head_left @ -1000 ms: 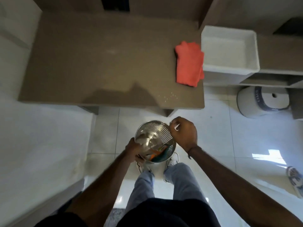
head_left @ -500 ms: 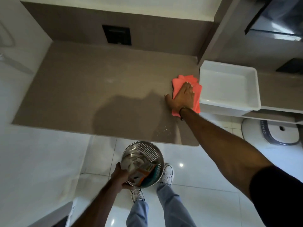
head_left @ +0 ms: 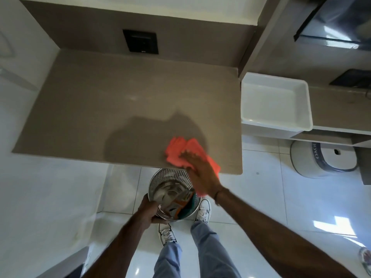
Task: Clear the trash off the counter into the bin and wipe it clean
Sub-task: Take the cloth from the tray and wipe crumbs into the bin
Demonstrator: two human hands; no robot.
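My right hand (head_left: 200, 171) lies flat on an orange cloth (head_left: 181, 150) at the front edge of the brown counter (head_left: 100, 101), fingers spread over it. Part of the cloth hangs past the edge beneath my wrist. Just below that edge I hold a perforated metal bin (head_left: 170, 179), with my left hand (head_left: 147, 210) gripping its near rim. Inside the bin lie crumpled wrappers, one orange and one teal (head_left: 185, 205).
A white rectangular tray (head_left: 276, 101) sits on a lower shelf right of the counter. A round white and blue container (head_left: 323, 157) stands on the tiled floor below it. A black wall socket (head_left: 141, 42) is set in the backsplash. My feet stand under the bin.
My right hand went from the bin rim to the cloth at the counter's right side, then dragged it toward me to the front edge above the bin. The crumbs near the edge are no longer visible.
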